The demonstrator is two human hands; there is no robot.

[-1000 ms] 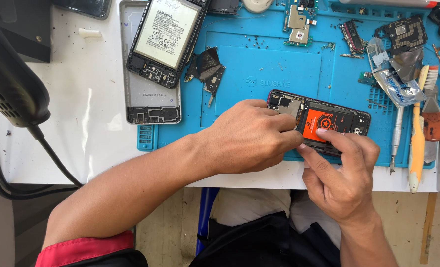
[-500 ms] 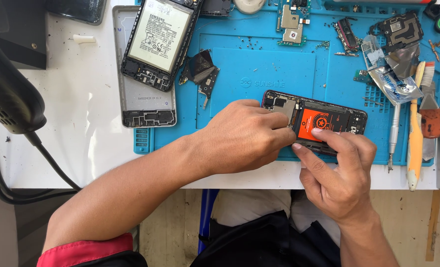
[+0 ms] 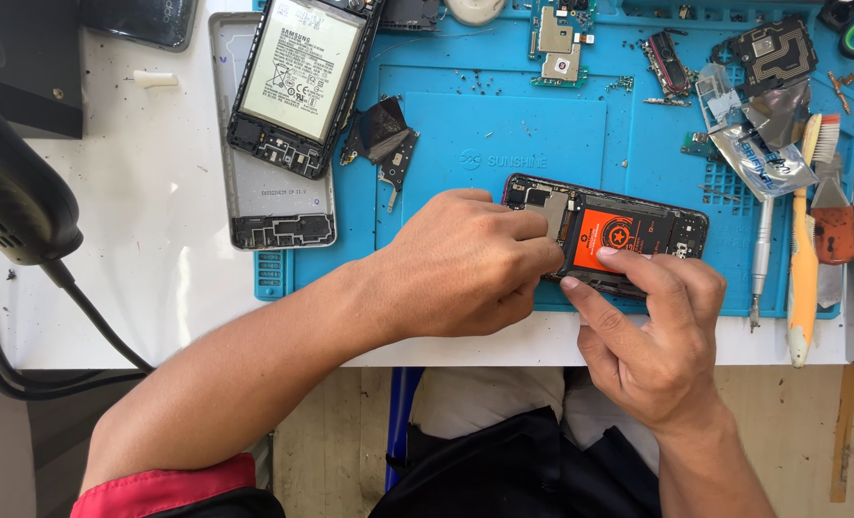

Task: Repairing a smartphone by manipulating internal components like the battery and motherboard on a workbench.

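Covering the opened phone (image 3: 628, 235), both hands, left hand (image 3: 465, 264) and right hand (image 3: 657, 336), pinch its hidden near edge.

White worktable (image 3: 139, 278) under even light; blue mat (image 3: 504, 125) on top; pale wooden floor (image 3: 331, 451) below.

The left hand (image 3: 465, 264) hides the opened phone's (image 3: 628, 235) left end.

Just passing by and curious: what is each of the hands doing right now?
Left hand: closed, fingertips pinched at the opened phone.
Right hand: fingers pressing on the phone's near edge, steadying it.
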